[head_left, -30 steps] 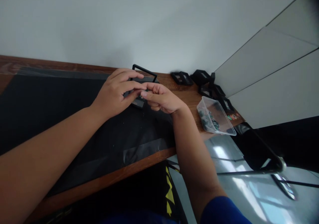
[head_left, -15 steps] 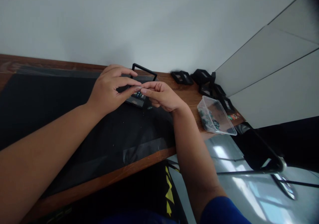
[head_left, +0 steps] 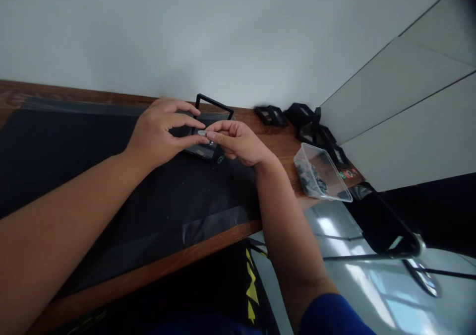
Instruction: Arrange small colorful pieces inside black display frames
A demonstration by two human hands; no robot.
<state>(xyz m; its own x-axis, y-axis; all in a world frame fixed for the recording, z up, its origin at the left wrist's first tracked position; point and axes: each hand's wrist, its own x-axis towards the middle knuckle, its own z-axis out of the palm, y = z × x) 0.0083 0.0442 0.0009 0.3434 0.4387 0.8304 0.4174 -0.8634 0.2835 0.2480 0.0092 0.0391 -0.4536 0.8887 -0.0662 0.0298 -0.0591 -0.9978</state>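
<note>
**Small piece pinched in front of the black frame**

A small pale piece (head_left: 203, 133) is being pinched in the grip of the left hand (head_left: 159, 136) and the right hand (head_left: 238, 142), just in front of the black frame (head_left: 215, 105). A clear tub (head_left: 323, 175) is being carried by the tabletop (head_left: 282, 145), right of that frame.

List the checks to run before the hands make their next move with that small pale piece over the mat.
1. small pale piece pinched where left hand and right hand fingertips meet: ok.
2. Which way the piece faces: cannot tell, too small.
3. dark flat part lies on black mat under the hands: ok.
4. black frame behind the fingers, touching them or not: cannot tell.
5. clear tub open, to the right of the right forearm: ok.
</note>
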